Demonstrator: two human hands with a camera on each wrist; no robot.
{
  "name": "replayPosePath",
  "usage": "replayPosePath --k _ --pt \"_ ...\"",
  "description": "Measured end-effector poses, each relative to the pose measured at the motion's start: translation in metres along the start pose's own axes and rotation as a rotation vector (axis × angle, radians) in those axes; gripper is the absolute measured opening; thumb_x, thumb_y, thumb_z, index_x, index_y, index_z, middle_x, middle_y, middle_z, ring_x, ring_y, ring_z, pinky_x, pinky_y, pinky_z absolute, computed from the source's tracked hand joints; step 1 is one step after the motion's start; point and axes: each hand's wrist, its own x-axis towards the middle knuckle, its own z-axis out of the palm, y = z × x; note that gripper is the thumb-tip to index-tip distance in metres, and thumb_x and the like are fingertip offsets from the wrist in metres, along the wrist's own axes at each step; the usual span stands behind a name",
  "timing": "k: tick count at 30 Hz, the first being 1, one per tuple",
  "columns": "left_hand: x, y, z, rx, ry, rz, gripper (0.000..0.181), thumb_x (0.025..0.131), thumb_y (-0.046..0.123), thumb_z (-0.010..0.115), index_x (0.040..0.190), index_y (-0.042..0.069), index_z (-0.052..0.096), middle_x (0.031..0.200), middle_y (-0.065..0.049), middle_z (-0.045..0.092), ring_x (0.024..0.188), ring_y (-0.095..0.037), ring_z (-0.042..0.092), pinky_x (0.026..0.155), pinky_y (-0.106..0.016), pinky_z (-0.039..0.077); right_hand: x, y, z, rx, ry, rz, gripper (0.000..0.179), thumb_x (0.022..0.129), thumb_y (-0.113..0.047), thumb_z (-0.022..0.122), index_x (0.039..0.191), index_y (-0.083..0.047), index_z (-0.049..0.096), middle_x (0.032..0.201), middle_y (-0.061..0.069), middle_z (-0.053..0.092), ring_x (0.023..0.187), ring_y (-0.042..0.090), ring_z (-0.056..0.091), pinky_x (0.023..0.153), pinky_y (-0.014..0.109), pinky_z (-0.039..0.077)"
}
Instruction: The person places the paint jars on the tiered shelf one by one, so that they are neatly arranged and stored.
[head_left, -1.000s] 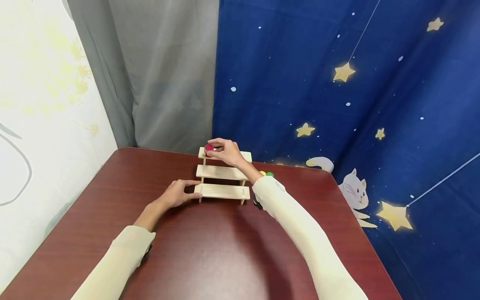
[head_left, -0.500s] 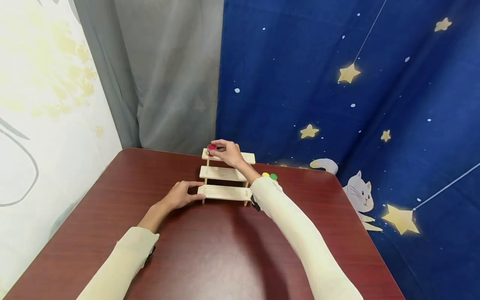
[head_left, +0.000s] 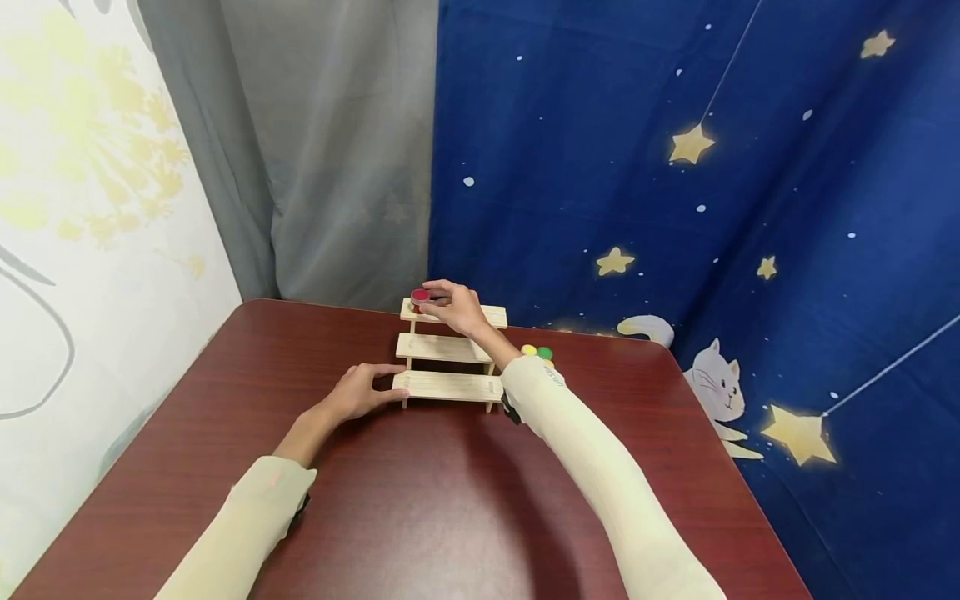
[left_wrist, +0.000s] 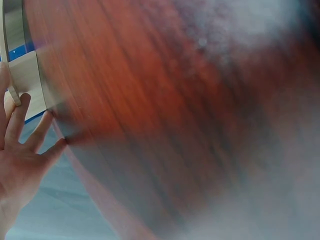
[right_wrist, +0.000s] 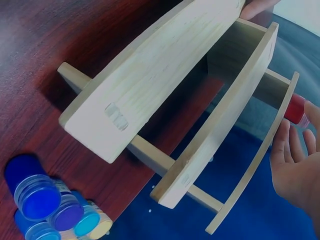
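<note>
A three-tier wooden display stand [head_left: 447, 386] stands on the table. At its lower left end, my left hand [head_left: 352, 393] grips the bottom step, thumb at the front edge and index finger at the back. In the left wrist view, the other fingers of the left hand [left_wrist: 22, 160] are spread beside the stand. My right hand [head_left: 461, 310] reaches over to the top step and pinches a small red-lidded jar [head_left: 420, 296] at its left end. From the right wrist view, the red jar [right_wrist: 295, 109] is on the far side of the top board, with fingertips against it.
Several small jars with coloured lids, blue, purple [right_wrist: 67, 216], light blue and yellow, are grouped right of the stand. In the head view, a green lid [head_left: 545, 353] shows past the right sleeve. Curtains hang behind the reddish-brown table [head_left: 435, 500].
The head view shifts slightly. Both hands keep their places on the stand and the red jar, which stays at the left end of the top step.
</note>
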Motion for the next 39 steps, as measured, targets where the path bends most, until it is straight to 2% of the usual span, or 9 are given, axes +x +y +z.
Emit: replayPosePath --k 13,21,26,35,39 --pt "-0.002 -0.005 0.002 0.014 0.026 0.043 0.057 0.093 0.041 0.08 0.14 0.011 0.068 0.139 -0.024 0.063 0.132 -0.04 0.057 0.104 -0.058 0.049 -0.021 0.002 -0.02 -0.014 -0.024 -0.014 0.046 0.097 -0.013 0.075 0.141 -0.007 0.063 0.132 0.02 0.069 0.113 0.028 0.072 0.09 0.032 0.058" --pt "-0.002 -0.004 0.003 0.0 0.036 0.052 0.056 0.091 0.038 0.082 0.139 0.011 0.068 0.139 -0.023 0.063 0.131 -0.04 0.057 0.104 -0.058 0.048 -0.035 0.008 -0.034 -0.031 -0.004 -0.009 0.044 0.097 -0.016 0.076 0.139 -0.01 0.065 0.127 0.012 0.073 0.109 0.022 0.073 0.082 0.028 0.06" --pt "-0.003 -0.005 0.003 -0.003 0.047 0.069 0.056 0.091 0.037 0.082 0.138 0.01 0.068 0.139 -0.024 0.063 0.131 -0.039 0.057 0.104 -0.057 0.048 -0.044 0.013 -0.044 -0.023 0.005 -0.009 0.044 0.097 -0.016 0.077 0.139 -0.011 0.065 0.127 0.011 0.073 0.108 0.023 0.074 0.08 0.027 0.06" --pt "-0.004 -0.004 0.002 0.001 0.052 0.082 0.058 0.092 0.04 0.081 0.138 0.009 0.068 0.139 -0.026 0.063 0.132 -0.042 0.056 0.104 -0.06 0.048 -0.068 0.02 -0.068 -0.048 0.012 -0.01 0.045 0.097 -0.019 0.077 0.14 -0.012 0.065 0.125 0.01 0.074 0.108 0.026 0.073 0.081 0.033 0.061" --pt "-0.004 -0.004 0.003 0.002 0.047 0.069 0.058 0.091 0.039 0.082 0.139 0.01 0.068 0.14 -0.025 0.062 0.133 -0.041 0.056 0.104 -0.059 0.048 -0.079 0.027 -0.078 -0.045 0.011 -0.022 0.047 0.096 -0.018 0.077 0.14 -0.008 0.064 0.124 0.012 0.074 0.107 0.027 0.074 0.084 0.032 0.06"
